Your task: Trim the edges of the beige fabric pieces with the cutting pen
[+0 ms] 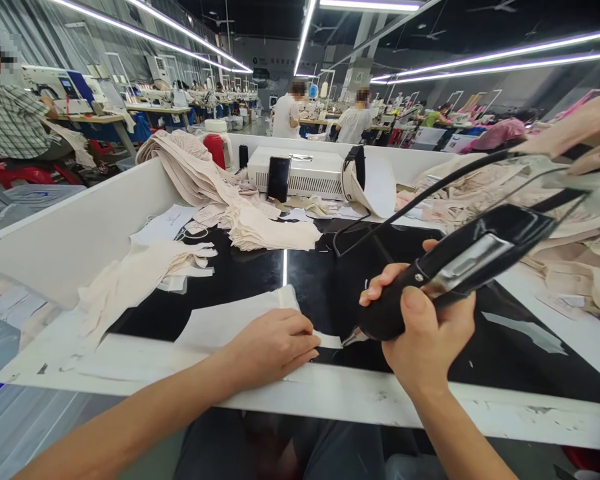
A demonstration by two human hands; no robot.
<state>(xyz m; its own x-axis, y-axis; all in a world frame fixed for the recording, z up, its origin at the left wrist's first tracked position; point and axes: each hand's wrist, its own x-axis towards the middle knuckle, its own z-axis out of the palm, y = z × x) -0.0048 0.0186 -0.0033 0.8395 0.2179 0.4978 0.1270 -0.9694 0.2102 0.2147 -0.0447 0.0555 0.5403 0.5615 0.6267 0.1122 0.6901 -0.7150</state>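
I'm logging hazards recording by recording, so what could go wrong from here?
The left hand rests on the off-white, tapering, fabric-like piece, near the pointed metal tip of the black handheld tool in the right hand; a slip might hurt that left hand. The thin black cable curves over the glossy black tabletop nearby and might snag.

I see a black plastic handheld tool (453, 268), glossy toward its rear, with a shiny metal side plate (475, 259). The flat black work surface (330, 287) gleams smoothly; the layered cream cloth stack (273, 230) looks matt, the flat white piece (220, 320) perhaps cloth.
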